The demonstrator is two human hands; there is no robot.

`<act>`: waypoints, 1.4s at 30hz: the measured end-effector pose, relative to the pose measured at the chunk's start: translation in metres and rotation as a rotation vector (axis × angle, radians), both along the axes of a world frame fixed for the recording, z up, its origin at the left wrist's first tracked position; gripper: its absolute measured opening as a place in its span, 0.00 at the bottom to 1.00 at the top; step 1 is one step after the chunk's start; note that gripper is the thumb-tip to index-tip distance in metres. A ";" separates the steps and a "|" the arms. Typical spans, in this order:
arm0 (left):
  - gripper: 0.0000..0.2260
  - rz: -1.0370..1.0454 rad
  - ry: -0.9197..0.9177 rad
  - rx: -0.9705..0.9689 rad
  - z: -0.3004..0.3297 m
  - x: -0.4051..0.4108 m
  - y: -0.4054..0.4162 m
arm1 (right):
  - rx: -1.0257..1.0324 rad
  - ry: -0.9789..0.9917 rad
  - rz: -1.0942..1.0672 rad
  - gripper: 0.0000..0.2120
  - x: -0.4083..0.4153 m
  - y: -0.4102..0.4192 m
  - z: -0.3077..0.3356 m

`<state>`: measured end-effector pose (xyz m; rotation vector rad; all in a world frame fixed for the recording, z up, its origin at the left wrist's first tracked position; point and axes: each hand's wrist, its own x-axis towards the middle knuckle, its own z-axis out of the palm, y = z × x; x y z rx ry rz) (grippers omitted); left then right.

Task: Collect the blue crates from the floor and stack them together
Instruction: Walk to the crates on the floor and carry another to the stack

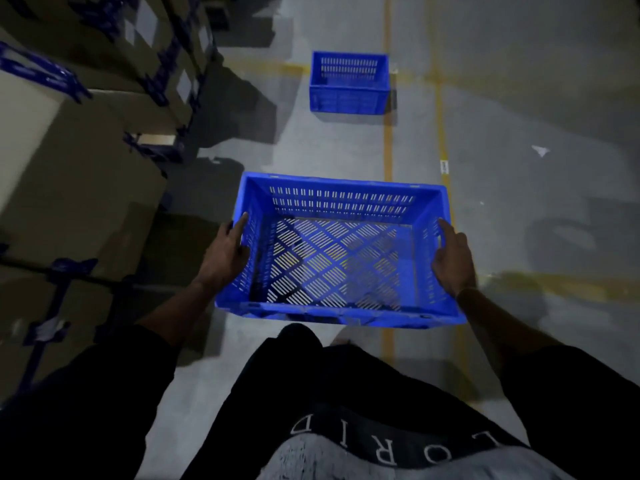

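The crate [337, 251] sits in the middle of the frame, empty, carried level above the floor [519, 98] with its open top up. The left hand [225, 254] is clamped on the left short wall, fingers wrapped over the rim; the right hand [452, 258] grips the right short wall the same way, thumb pointing forward along the rim. The two hands are well apart, one on each end, so the load looks balanced.

A second crate [349, 83] stands on the floor in the upper middle of the frame, upright and also empty, near the yellow lines [388, 150]. I take the step in hand to be carrying the held one over to it and nesting or stacking them. To do that well, I would keep both grips even so the crate stays flat, walk straight up the lane, and line the long sides of the two crates up before lowering. The corners need to meet the rim squarely; a skewed drop would likely leave it jammed at a tilt.

Boxes [69, 140] are stacked along the left of the frame, close to the left elbow, so the path wants to hold slightly right. A white scrap [540, 150] lies on the floor at the right, clear of the route.
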<state>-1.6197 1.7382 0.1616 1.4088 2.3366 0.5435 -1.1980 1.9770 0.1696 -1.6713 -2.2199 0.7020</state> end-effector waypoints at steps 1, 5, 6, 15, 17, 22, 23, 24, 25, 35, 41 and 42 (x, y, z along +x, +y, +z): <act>0.35 0.004 0.000 0.005 0.003 -0.008 0.022 | 0.000 0.011 0.005 0.32 -0.009 0.021 0.004; 0.34 0.009 0.008 0.012 0.003 -0.044 0.108 | -0.003 0.003 0.024 0.34 -0.048 0.110 0.003; 0.34 0.013 -0.002 0.014 0.000 -0.055 0.130 | -0.009 0.002 0.025 0.35 -0.059 0.133 0.000; 0.36 -0.040 -0.039 0.005 -0.015 -0.173 0.335 | -0.003 0.003 -0.024 0.37 -0.176 0.328 -0.015; 0.37 -0.042 -0.028 -0.001 -0.012 -0.201 0.381 | -0.037 -0.030 -0.061 0.37 -0.205 0.373 -0.010; 0.38 -0.044 -0.033 -0.043 -0.009 -0.257 0.489 | -0.089 -0.073 -0.116 0.37 -0.261 0.474 -0.002; 0.38 -0.041 -0.037 -0.045 -0.009 -0.268 0.510 | -0.086 -0.063 -0.103 0.37 -0.271 0.494 -0.002; 0.38 -0.035 -0.041 -0.047 -0.012 -0.280 0.535 | -0.079 -0.059 -0.086 0.37 -0.280 0.518 -0.006; 0.39 -0.031 -0.043 -0.048 -0.015 -0.290 0.559 | -0.072 -0.057 -0.072 0.36 -0.289 0.541 -0.009; 0.35 -0.020 -0.165 -0.042 -0.038 -0.370 0.783 | -0.112 -0.027 -0.032 0.34 -0.371 0.786 -0.060; 0.40 0.066 -0.380 -0.006 -0.046 -0.411 0.893 | -0.143 0.001 -0.080 0.42 -0.427 0.896 -0.087; 0.40 0.094 -0.378 -0.026 -0.052 -0.421 0.909 | -0.147 0.007 -0.084 0.42 -0.436 0.914 -0.095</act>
